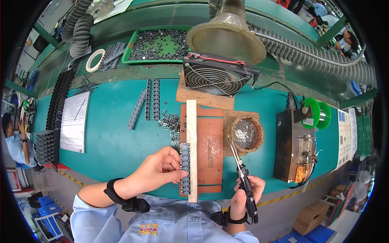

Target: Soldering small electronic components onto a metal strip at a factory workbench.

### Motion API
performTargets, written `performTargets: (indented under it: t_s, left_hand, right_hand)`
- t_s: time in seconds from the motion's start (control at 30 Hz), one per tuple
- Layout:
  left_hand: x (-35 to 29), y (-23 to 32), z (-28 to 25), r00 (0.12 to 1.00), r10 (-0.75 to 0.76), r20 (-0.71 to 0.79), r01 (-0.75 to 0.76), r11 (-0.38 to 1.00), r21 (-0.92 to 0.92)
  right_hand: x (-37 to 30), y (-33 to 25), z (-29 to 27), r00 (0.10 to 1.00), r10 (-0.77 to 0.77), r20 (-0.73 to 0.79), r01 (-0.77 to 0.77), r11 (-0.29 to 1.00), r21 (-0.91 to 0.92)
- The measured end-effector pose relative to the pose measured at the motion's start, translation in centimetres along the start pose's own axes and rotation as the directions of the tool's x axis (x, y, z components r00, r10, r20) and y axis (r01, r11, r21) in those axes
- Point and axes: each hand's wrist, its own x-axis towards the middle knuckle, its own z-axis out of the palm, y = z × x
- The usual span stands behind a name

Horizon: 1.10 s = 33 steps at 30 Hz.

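Observation:
My left hand (160,168) presses its fingers on a dark strip of small components (185,168) that lies against a pale wooden bar (191,133) on a reddish-brown board (210,150). My right hand (243,194) grips black-handled long tweezers (242,172). Their tips reach up to the rim of a round crusted pot of grey solder (244,134) set in a worn brown block. Both wrists wear black straps.
Loose component strips (152,99) and small parts lie on the green bench. A green tray of parts (158,44), a tape roll (95,60), a fan (214,75) under an extraction funnel (226,34), a rusty machine (296,148) with a green spool (318,113), and grey trays (75,121) stand around. Another person sits far left.

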Motion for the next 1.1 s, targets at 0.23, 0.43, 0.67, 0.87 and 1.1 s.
performTargets:
  t_s: [0.23, 0.43, 0.67, 0.87, 1.1]
  left_hand:
    - [0.7, -0.3, 0.0, 0.989, -0.131, 0.065, 0.126, 0.99, 0.068]
    - [0.9, -0.2, 0.3, 0.985, -0.151, 0.086, 0.143, 0.985, 0.099]
    - [1.5, 1.9, 0.2, 0.967, -0.239, 0.086, 0.21, 0.942, 0.26]
    - [3.4, 3.0, -0.8, 0.98, -0.196, -0.022, 0.194, 0.938, 0.289]
    - [3.6, 3.2, -0.5, 0.978, -0.207, 0.001, 0.198, 0.934, 0.297]
  right_hand:
    - [0.1, 0.5, -0.6, 0.999, 0.014, 0.035, -0.015, 1.0, 0.024]
    - [0.4, 0.3, -0.4, 0.999, 0.02, 0.05, -0.023, 0.998, 0.059]
    - [0.0, 0.5, -0.7, 0.999, 0.013, 0.049, -0.016, 0.997, 0.072]
    - [0.1, 0.7, -0.9, 0.997, -0.02, 0.071, 0.016, 0.998, 0.053]
    - [0.3, 0.5, -0.9, 0.995, -0.007, 0.098, 0.004, 0.999, 0.037]
